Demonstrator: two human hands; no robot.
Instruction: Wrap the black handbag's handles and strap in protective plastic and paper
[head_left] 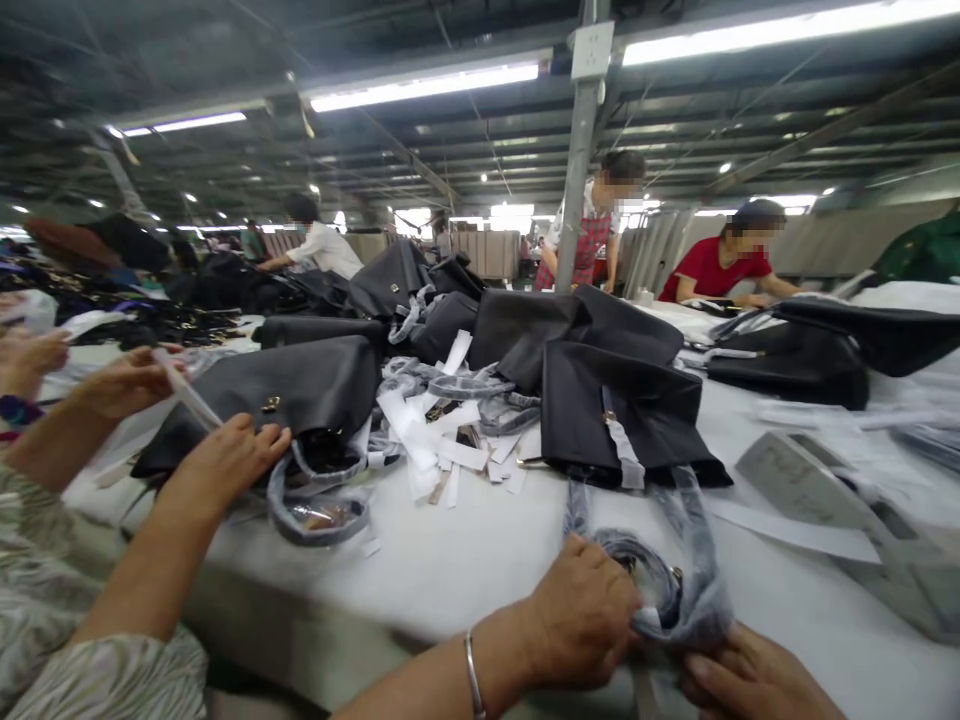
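At the lower right, a black handbag (615,415) lies on the white table, its handles toward me. A strip of white wrapping covers its small front strap (624,452). My left hand (581,610), with a silver bangle on the wrist, is closed around a coiled strap (651,560) wrapped in clear plastic. Beside it, my right hand (750,680) grips the bend of the plastic-wrapped bag handle (703,590) between thumb and fingers. My fingertips are partly hidden behind the straps.
At left, a co-worker's hands (225,460) work at another black bag (307,385) with a white strip. Paper scraps (420,435) lie mid-table before piled black bags (525,330). A grey tape dispenser-like box (847,530) stands right. Other people work beyond a metal post (579,170).
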